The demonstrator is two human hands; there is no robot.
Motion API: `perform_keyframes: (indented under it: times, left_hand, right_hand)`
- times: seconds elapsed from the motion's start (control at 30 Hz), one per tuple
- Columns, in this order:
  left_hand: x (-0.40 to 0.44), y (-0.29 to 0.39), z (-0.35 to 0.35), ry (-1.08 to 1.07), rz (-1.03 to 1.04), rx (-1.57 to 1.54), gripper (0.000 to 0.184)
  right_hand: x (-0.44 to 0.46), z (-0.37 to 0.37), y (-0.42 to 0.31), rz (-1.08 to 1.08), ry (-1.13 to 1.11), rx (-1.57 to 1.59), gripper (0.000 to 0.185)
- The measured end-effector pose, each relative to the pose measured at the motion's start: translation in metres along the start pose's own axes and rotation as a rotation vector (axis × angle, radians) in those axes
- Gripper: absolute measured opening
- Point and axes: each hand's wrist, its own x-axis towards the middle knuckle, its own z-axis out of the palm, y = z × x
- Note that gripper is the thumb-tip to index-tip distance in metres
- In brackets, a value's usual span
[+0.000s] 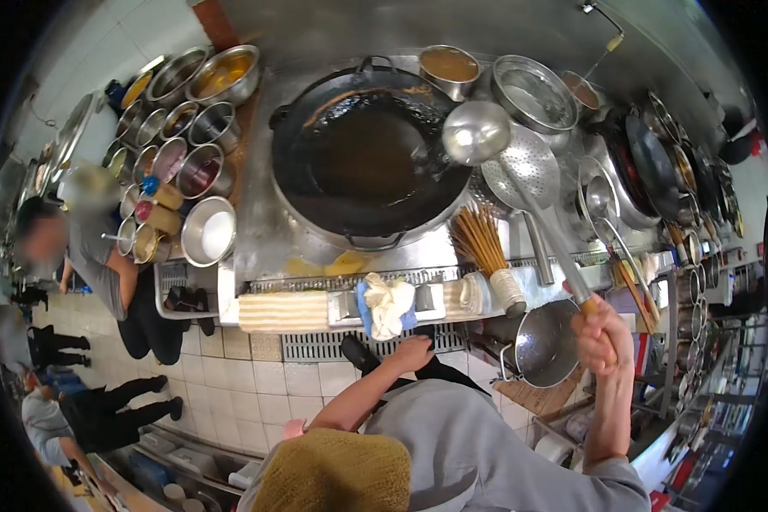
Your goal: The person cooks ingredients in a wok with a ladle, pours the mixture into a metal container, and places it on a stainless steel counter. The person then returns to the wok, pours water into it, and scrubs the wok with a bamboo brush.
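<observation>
My right hand (604, 337) is closed round the wooden end of a long ladle (476, 133), whose bowl is raised beside the right rim of a large black wok (316, 192). Dark liquid lies in the wok. My left hand (411, 353) hangs low near my body, below the stove's front edge; its fingers look curled, and what they hold, if anything, is hidden. A perforated skimmer (533, 171) rests beyond the ladle's handle. Between the wok and my right hand lies a bamboo brush (480, 239).
Metal bowls of ingredients (216, 232) crowd the left side. Folded cloths (283, 312) lie along the stove's front ledge. An empty pot (548, 343) stands below, at the right. Other people (102, 247) are at the far left. Pans (653, 162) stand at the right.
</observation>
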Motion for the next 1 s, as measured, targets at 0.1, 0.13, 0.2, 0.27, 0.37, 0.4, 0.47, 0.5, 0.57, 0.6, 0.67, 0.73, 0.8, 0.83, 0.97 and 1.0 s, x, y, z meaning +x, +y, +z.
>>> perform_keyframes:
  times: [0.1,0.13,0.2,0.27,0.37,0.4,0.47,0.5,0.57,0.6,0.67,0.73,0.8,0.83,0.97,1.0]
  left_hand:
    - [0.044,0.017,0.025,0.021,0.077,0.147,0.047]
    - [0.055,0.021,0.029,-0.039,0.0,0.109,0.046]
    - [0.074,0.035,0.017,-0.157,-0.147,0.045,0.046]
    - [0.09,0.024,0.033,-0.123,-0.205,0.05,0.055]
    - [0.099,0.016,0.034,-0.039,-0.165,-0.007,0.054]
    - [0.105,0.0,0.052,0.026,-0.14,-0.004,0.052]
    - [0.108,-0.007,0.062,0.103,-0.126,0.055,0.048]
    - [0.11,-0.007,0.063,0.117,-0.148,0.022,0.048]
    - [0.109,-0.001,0.058,0.143,-0.198,-0.044,0.047]
    - [0.107,0.002,0.056,0.153,-0.224,-0.077,0.047]
    - [0.101,0.003,0.055,0.172,-0.279,-0.145,0.046]
    - [0.099,-0.006,0.059,0.19,-0.236,-0.15,0.045]
    - [0.098,-0.01,0.064,0.285,-0.197,-0.104,0.046]
    - [0.097,0.001,0.056,0.324,-0.235,-0.123,0.048]
    - [0.096,0.013,0.045,0.25,-0.309,-0.248,0.049]
    - [0.099,0.005,0.053,0.257,-0.297,-0.245,0.049]
  right_hand:
    - [-0.011,0.013,0.001,-0.026,0.187,-0.295,0.057]
    - [-0.01,0.012,-0.001,-0.055,0.225,-0.38,0.058]
    - [-0.004,0.003,-0.004,-0.122,0.305,-0.549,0.059]
    - [0.011,-0.011,-0.017,-0.225,0.321,-0.656,0.06]
    - [0.059,-0.039,-0.05,-0.374,0.417,-0.769,0.052]
    - [0.079,-0.044,-0.063,-0.429,0.446,-0.861,0.047]
    - [0.125,-0.067,-0.089,-0.525,0.453,-0.963,0.038]
    - [0.146,-0.075,-0.103,-0.504,0.507,-0.999,0.035]
    - [0.178,-0.09,-0.125,-0.476,0.528,-0.901,0.029]
    - [0.191,-0.099,-0.135,-0.467,0.497,-0.767,0.026]
    - [0.199,-0.114,-0.145,-0.399,0.359,-0.428,0.019]
    - [0.198,-0.128,-0.149,-0.272,0.142,-0.022,0.013]
    - [0.183,-0.127,-0.135,-0.206,-0.064,0.119,0.008]
    - [0.159,-0.11,-0.122,-0.193,-0.12,0.181,0.009]
    - [0.098,-0.088,-0.081,-0.178,-0.23,0.36,0.038]
    - [0.084,-0.081,-0.072,-0.166,-0.275,0.393,0.049]
